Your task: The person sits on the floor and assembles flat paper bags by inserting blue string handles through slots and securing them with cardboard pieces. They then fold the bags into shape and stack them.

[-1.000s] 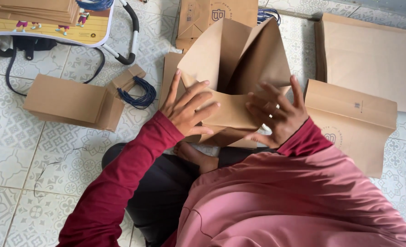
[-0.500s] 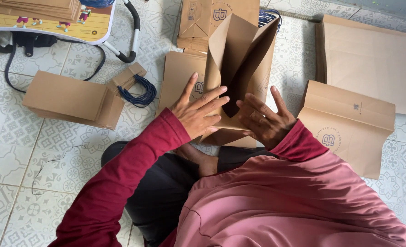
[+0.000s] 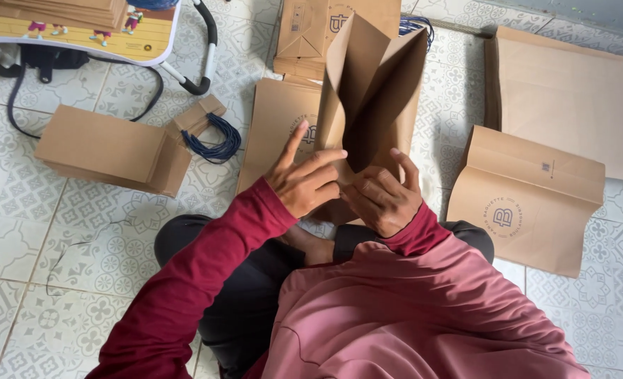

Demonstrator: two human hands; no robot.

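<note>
I sit on a tiled floor in a red long-sleeved top. A brown paper bag [image 3: 371, 91] stands folded upright in front of me, its sides pressed together into a narrow V. My left hand [image 3: 306, 179] pinches its lower left edge, index finger stretched out. My right hand [image 3: 383, 196] grips the bag's base from the right. Beneath it a flat brown bag [image 3: 278, 130] lies on the floor.
A stack of folded bags [image 3: 111, 149] lies at left beside a coil of dark blue cord [image 3: 212, 140]. More flat bags lie at right [image 3: 529, 196], far right [image 3: 571, 98] and top centre [image 3: 304, 35]. A small folding table [image 3: 80, 31] stands top left.
The bag's wide-open sides have been folded inward and it now stands narrow and upright. Both hands moved closer together at its base.
</note>
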